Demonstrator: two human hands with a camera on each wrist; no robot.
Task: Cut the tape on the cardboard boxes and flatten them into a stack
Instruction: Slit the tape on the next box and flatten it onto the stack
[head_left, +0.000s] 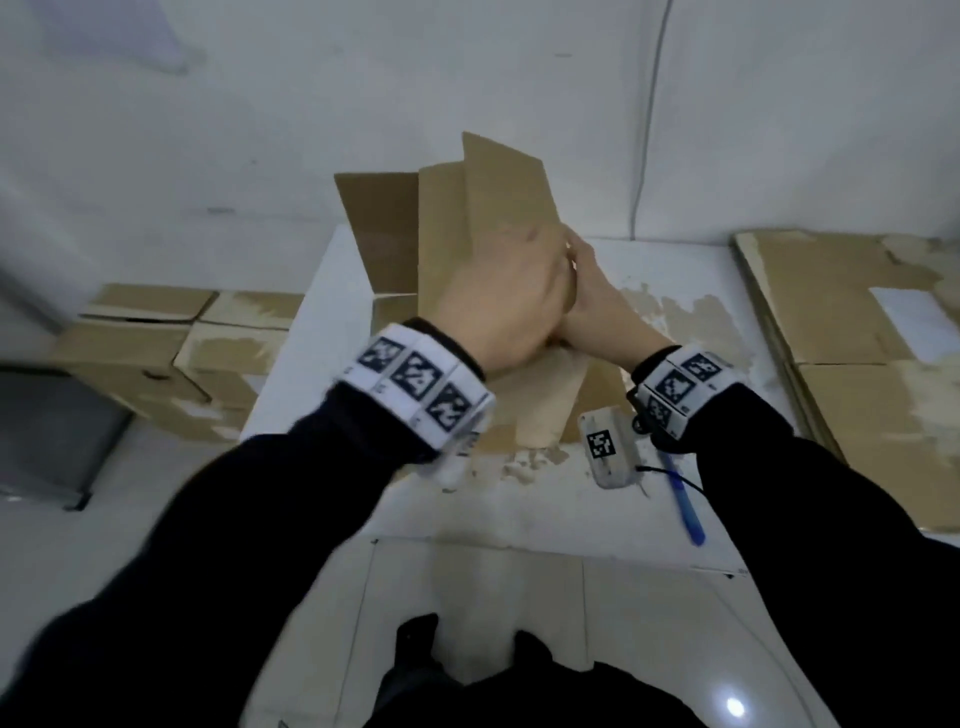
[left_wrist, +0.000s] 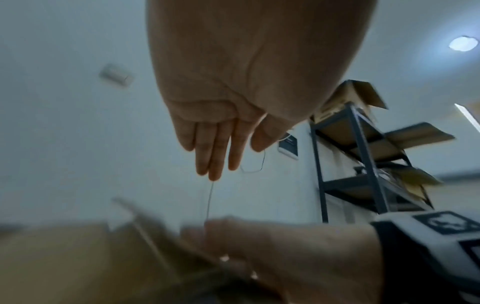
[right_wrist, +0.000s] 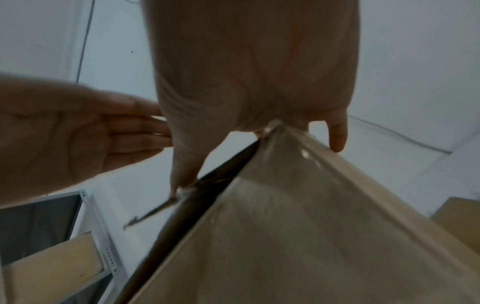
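A brown cardboard box (head_left: 457, 223) stands on the white table (head_left: 691, 291), its flaps open and its panels partly folded together. My left hand (head_left: 498, 291) hovers at the box's upper panel with straight fingers (left_wrist: 215, 148) and holds nothing. My right hand (head_left: 597, 306) grips the edge of a cardboard panel (right_wrist: 298, 226), thumb on one side and fingers on the other. In the right wrist view my left hand (right_wrist: 64, 127) shows as a flat palm beside that edge. A blue utility knife (head_left: 685, 499) lies on the table near my right forearm.
Flattened cardboard (head_left: 857, 338) lies stacked at the table's right. Several unflattened boxes (head_left: 171, 353) sit low on the left. A small white device with a marker (head_left: 605, 447) rests by the knife. A metal shelf with cardboard (left_wrist: 363, 164) stands to the side.
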